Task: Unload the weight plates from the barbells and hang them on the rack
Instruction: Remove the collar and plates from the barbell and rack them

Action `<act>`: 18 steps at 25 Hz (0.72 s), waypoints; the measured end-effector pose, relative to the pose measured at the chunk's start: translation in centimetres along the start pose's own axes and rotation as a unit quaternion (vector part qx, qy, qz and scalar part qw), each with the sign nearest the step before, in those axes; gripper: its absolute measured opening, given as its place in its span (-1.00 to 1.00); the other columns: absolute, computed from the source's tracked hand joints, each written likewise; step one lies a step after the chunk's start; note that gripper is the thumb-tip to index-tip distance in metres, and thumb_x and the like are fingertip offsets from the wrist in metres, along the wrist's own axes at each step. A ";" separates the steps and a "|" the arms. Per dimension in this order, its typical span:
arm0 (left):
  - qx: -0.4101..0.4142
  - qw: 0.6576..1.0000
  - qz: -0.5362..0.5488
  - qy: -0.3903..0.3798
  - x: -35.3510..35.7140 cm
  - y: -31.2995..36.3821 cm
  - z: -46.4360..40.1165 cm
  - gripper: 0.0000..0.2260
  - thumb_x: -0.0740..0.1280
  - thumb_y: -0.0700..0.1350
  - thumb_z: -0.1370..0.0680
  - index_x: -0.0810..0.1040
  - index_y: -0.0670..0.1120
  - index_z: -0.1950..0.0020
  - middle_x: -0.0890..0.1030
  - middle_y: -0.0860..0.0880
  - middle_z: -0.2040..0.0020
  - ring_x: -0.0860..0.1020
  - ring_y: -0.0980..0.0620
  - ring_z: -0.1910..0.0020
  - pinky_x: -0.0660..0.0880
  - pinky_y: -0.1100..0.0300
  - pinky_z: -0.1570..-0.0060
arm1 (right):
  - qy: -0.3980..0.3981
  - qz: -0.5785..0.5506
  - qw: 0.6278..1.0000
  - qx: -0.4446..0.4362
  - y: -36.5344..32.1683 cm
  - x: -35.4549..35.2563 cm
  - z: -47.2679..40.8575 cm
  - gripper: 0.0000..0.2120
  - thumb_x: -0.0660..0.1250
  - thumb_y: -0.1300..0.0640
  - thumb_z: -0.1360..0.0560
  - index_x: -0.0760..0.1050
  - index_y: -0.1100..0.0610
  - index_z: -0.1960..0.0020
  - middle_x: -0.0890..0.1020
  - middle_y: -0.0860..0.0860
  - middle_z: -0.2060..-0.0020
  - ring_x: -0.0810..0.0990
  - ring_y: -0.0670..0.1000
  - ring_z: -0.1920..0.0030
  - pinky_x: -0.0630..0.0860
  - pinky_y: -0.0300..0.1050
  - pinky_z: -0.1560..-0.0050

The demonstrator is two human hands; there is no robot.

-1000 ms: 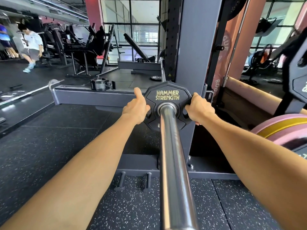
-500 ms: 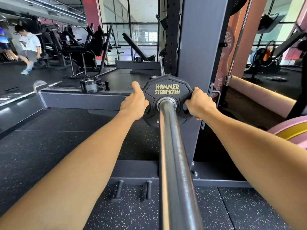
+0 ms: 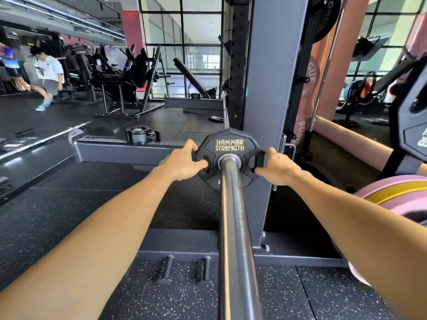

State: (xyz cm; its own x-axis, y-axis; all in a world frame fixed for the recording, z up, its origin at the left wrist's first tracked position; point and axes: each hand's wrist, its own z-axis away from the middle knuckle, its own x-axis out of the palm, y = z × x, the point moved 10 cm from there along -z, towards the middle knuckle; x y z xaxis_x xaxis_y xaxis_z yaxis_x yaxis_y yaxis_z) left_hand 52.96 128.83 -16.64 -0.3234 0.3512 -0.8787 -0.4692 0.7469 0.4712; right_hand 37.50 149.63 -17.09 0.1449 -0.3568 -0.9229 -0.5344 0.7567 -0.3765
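A small black weight plate (image 3: 230, 144) marked HAMMER STRENGTH sits on the steel barbell sleeve (image 3: 233, 227), which runs from the bottom of the view up to it. My left hand (image 3: 182, 161) grips the plate's left edge, with fingers hooked into a grip hole. My right hand (image 3: 275, 166) grips its right edge through the opposite hole. Behind the plate stands the grey rack upright (image 3: 270, 100).
A pink and yellow bumper plate (image 3: 397, 197) lies at the right, with a black plate (image 3: 413, 132) above it. A collar clamp (image 3: 141, 135) rests on the grey base beam (image 3: 115, 151). Two pegs (image 3: 187, 269) stick up from the floor frame. A person walks at far left.
Both hands have shifted their hold on the plate, with fingers now hooked into its grip holes. The plate stays on the sleeve at about the same place.
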 end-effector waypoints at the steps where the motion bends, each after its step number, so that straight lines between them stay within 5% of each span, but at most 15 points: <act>1: 0.005 1.000 0.011 -0.002 -0.3 0.0 0.8 -0.51 0.29 0.26 -0.50 0.24 0.14 -0.34 0.52 -0.11 -0.25 0.57 -0.15 -0.10 0.50 -0.09 -0.15 | 0.007 -0.001 1.000 -0.014 -0.2 -0.7 0.9 -0.46 0.30 -0.09 -0.51 0.26 0.13 -0.38 0.50 0.14 -0.19 0.52 0.19 -0.14 0.50 0.11 -0.14; 4: 0.037 0.999 0.027 0.002 -0.6 1.3 3.3 -0.48 0.32 0.27 -0.49 0.30 0.13 -0.38 0.38 -0.11 -0.42 0.42 -0.14 -0.34 0.40 -0.09 -0.25 | 0.026 0.001 0.998 -0.049 -0.4 -2.4 3.7 -0.39 0.28 -0.21 -0.50 0.26 0.07 -0.43 0.44 0.11 -0.28 0.50 0.16 -0.22 0.48 0.12 -0.20; 10: 0.064 0.997 0.026 0.043 -0.9 4.2 6.6 -0.40 0.29 0.43 -0.39 0.31 0.21 -0.34 0.38 -0.04 -0.40 0.40 -0.08 -0.36 0.39 -0.13 -0.28 | 0.049 0.006 0.995 -0.087 1.8 -5.0 7.6 -0.36 0.25 -0.32 -0.48 0.28 -0.02 -0.44 0.42 0.05 -0.35 0.51 0.14 -0.23 0.44 0.11 -0.23; 18: 0.064 0.995 0.036 0.064 -17.6 16.5 3.7 -0.40 0.27 0.49 -0.33 0.31 0.31 -0.30 0.37 0.06 -0.36 0.42 -0.07 -0.30 0.39 -0.12 -0.25 | 0.067 0.032 0.990 -0.120 -3.3 -24.5 4.3 -0.36 0.22 -0.34 -0.49 0.26 -0.07 -0.46 0.40 0.01 -0.38 0.47 0.11 -0.30 0.33 0.12 -0.26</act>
State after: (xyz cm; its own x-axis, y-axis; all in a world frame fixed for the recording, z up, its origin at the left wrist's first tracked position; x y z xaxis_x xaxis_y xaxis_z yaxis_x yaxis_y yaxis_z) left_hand 53.98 137.04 6.28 -0.4575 0.3373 -0.8227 -0.3348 0.7918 0.5108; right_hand 39.33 158.24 6.39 0.0015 -0.3943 -0.9190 -0.7236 0.6339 -0.2731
